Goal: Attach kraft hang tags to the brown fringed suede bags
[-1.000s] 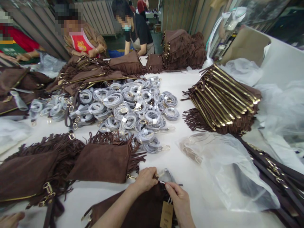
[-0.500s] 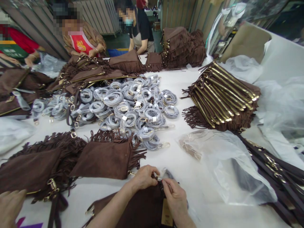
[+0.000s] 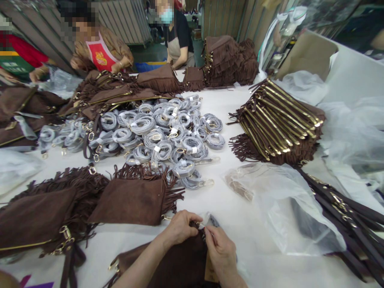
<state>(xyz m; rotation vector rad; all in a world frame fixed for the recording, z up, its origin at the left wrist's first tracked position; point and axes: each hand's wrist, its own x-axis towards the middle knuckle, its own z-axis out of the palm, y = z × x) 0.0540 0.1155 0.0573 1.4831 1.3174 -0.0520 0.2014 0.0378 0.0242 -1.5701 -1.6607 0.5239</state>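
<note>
In the head view a brown suede bag (image 3: 177, 264) lies at the near edge, partly under my forearms. My left hand (image 3: 182, 228) is closed at its upper corner, pinching the bag by a metal fitting. Against it, my right hand (image 3: 220, 245) pinches a small whitish piece (image 3: 201, 226) at that fitting; fingers hide most of it. A tan hang tag (image 3: 211, 270) shows below my right hand. Just beyond my fingers is a grey plastic-wrapped bundle (image 3: 212, 219). Another brown fringed bag (image 3: 129, 202) lies flat ahead of my left hand.
Plastic-wrapped strap coils (image 3: 162, 132) heap mid-table. Stacked bags with gold zippers (image 3: 279, 120) stand right, beyond a clear plastic bag (image 3: 270, 208) and loose brown straps (image 3: 339, 208). More fringed bags (image 3: 36, 216) lie left. Several co-workers stand across the table, one in a red apron (image 3: 102, 54).
Both my hands stay at the bag's corner, fingers shifting slightly around the fitting. Another person's hand at the left edge has withdrawn from the bag there. A masked co-worker opposite has raised their head.
</note>
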